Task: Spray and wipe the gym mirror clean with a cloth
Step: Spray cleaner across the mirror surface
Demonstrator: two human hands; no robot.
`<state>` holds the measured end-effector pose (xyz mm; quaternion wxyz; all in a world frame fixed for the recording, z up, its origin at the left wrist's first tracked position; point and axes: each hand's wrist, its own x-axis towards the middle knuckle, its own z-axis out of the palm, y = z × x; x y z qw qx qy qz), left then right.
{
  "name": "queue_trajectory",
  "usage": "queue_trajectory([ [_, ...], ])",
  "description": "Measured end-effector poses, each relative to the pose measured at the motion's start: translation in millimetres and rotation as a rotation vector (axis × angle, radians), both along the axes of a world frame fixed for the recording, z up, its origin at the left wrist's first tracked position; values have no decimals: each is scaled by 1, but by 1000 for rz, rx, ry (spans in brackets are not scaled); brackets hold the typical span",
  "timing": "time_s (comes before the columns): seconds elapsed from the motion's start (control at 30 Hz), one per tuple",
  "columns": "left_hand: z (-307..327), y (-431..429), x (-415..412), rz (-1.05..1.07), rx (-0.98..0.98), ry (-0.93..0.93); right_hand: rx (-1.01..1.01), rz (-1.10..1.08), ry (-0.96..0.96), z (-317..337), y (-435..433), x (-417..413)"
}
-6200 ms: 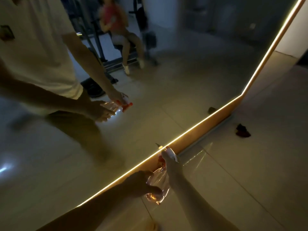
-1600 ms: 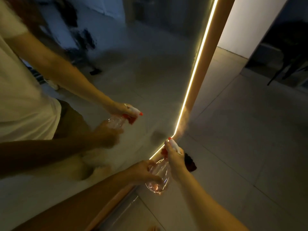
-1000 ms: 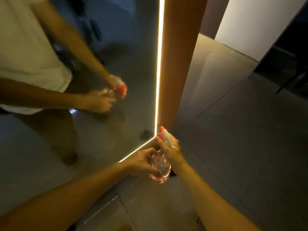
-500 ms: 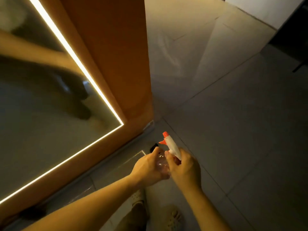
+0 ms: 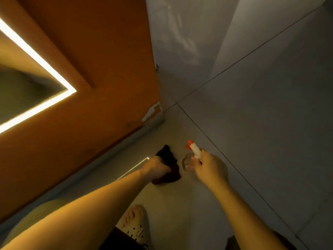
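I look steeply down at the floor by the mirror's corner. My left hand (image 5: 156, 168) grips a dark cloth (image 5: 169, 165) that lies crumpled on the tiles below the orange frame. Just to its right, my right hand (image 5: 210, 166) holds a clear spray bottle (image 5: 188, 162) by its neck, its white head with the orange nozzle (image 5: 192, 147) pointing up and left. Only the lower right corner of the mirror (image 5: 19, 91) shows at far left, edged by a bright light strip (image 5: 45, 103).
The wide orange frame (image 5: 93, 73) fills the upper left and ends at a chipped lower corner (image 5: 153, 110). Grey floor tiles (image 5: 252, 114) spread to the right. My foot in a pale clog (image 5: 137, 224) stands near the bottom centre.
My view has dropped from the mirror to the floor. My left hand has left the bottle and closed on the dark cloth; my right hand still holds the bottle, now lower.
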<state>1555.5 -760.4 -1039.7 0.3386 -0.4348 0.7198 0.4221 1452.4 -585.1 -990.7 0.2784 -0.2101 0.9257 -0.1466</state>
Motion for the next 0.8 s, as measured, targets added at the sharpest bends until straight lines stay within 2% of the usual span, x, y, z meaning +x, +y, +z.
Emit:
queue_trajectory([
  [0.07,-43,-19,-5,48,-29,-22,56,20,2,-37,-8,-15],
  [0.2,-103,-37,-12,65,-152,87,84,19,14,-84,-14,-38],
  [0.27,-120,-40,-17,58,-129,122,156,33,-4,-94,-18,-46],
  [0.37,-133,-38,-20,64,-93,66,214,36,-14,-102,-21,-51],
  [0.5,-127,-37,-18,48,-163,55,192,0,-59,-104,-23,-50],
  [0.67,-88,-36,-34,221,-47,264,237,55,-62,-90,-16,-55],
  [0.73,-64,-35,-41,269,16,347,192,47,33,-75,-16,-57],
  [0.8,-40,-33,-49,318,94,445,57,9,174,-56,-21,-58],
])
